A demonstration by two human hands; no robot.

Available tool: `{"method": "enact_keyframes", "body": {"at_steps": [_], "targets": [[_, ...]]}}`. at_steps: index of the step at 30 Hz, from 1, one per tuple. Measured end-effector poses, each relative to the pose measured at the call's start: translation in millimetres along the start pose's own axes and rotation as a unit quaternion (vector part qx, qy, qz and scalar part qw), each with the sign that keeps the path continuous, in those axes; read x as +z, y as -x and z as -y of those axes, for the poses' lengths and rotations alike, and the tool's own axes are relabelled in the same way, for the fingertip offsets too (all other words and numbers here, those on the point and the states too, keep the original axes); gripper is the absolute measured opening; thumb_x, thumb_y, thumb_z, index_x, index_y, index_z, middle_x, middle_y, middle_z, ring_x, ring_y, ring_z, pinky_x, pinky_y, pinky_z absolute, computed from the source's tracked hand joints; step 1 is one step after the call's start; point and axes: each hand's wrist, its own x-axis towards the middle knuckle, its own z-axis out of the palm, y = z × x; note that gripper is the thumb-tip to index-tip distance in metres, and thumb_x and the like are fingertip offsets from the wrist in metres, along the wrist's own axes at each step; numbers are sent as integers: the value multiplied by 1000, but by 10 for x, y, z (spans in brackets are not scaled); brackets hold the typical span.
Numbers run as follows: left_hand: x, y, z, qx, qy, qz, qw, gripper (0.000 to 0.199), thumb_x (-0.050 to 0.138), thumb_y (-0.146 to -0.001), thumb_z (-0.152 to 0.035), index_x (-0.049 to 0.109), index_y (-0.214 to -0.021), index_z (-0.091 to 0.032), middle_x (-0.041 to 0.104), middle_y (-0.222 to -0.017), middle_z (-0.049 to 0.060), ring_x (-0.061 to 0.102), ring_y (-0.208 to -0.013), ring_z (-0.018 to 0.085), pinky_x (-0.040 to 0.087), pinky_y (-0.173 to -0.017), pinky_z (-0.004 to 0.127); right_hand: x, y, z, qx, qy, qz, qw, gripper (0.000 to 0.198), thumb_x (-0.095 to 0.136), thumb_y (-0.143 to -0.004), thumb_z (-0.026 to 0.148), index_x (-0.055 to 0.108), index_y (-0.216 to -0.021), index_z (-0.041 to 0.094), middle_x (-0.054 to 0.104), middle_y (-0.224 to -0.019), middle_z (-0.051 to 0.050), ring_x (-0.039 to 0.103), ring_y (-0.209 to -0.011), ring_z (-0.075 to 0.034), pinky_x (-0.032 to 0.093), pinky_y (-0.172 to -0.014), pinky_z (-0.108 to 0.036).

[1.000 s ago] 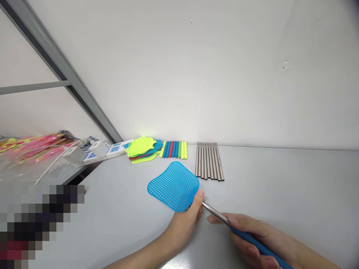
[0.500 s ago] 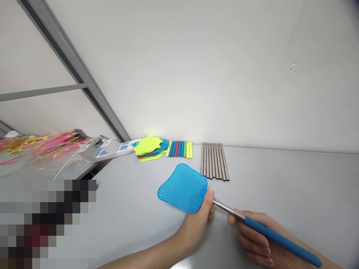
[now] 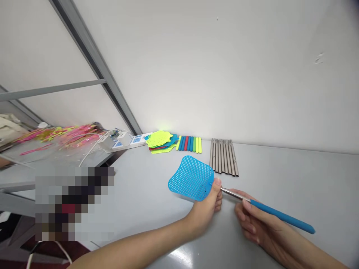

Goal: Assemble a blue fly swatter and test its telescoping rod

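Can't see neck of blue mesh paddle (image 3: 190,178), covered by left hand (image 3: 209,201). Can't fully see right hand's (image 3: 259,223) index finger behind blue-handled shaft (image 3: 283,215). Lose both forearms (image 3: 137,244) at bottom edge. Can't identify anything under pixelated patch (image 3: 74,203). Can't sort pink pieces (image 3: 85,135) in plastic, perhaps strips; too blurred.

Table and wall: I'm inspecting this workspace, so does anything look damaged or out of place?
The wall has a chipped-looking mark at upper right, odd on a mostly smooth surface. On the table, the swatter heads lie in a ragged pile, unlike the neat row of handles alongside.
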Motion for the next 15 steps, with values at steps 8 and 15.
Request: {"method": "enact_keyframes", "body": {"at_steps": [8, 15], "targets": [[40, 2, 33, 18, -35, -11, 999, 46, 43, -74, -58, 32, -58, -17, 25, -48, -8, 19, -39, 4, 15, -41, 21, 48, -45, 17, -67, 52, 2, 996, 26, 38, -87, 32, 48, -111, 24, 51, -82, -4, 43, -66, -13, 36, -56, -25], [84, -23, 33, 9, -51, -27, 998, 48, 44, -71, -61, 32, -55, -17, 25, -46, -8, 19, -39, 4, 15, -41, 21, 43, -88, 34, -90, 58, -1, 994, 20, 40, -87, 30, 55, -92, 18, 50, -74, -3, 44, -64, -12, 35, -58, -26]]}}
